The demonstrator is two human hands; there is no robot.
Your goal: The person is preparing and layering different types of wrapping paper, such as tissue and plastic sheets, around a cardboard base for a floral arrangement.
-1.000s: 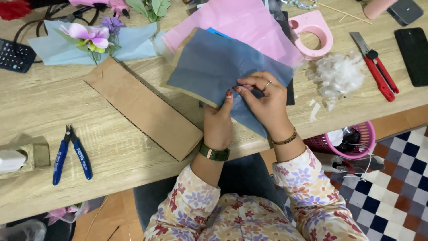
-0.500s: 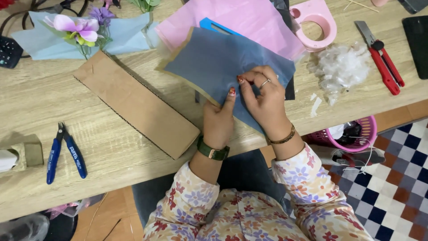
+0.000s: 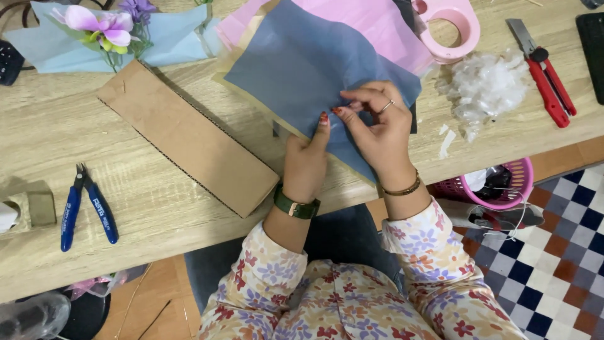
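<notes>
table (image 3: 157, 189) | cardboard strip (image 3: 189, 138) | blue pliers (image 3: 88, 208) | red cutter (image 3: 544, 72)

Grey-blue sheet (image 3: 302, 69), pink paper (image 3: 371, 25), blue-handled pliers (image 3: 88, 211), floral sleeves (image 3: 428, 252).

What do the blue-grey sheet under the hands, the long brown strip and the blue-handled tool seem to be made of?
Blue-grey sheet: probably thin matte paper or non-woven wrap; it lies soft and slightly wavy, pinched by both hands. Brown strip: corrugated cardboard, dull, with a fluted edge showing. Blue-handled cutters: dark metal jaws with glossy, likely plastic-coated grips.
</notes>
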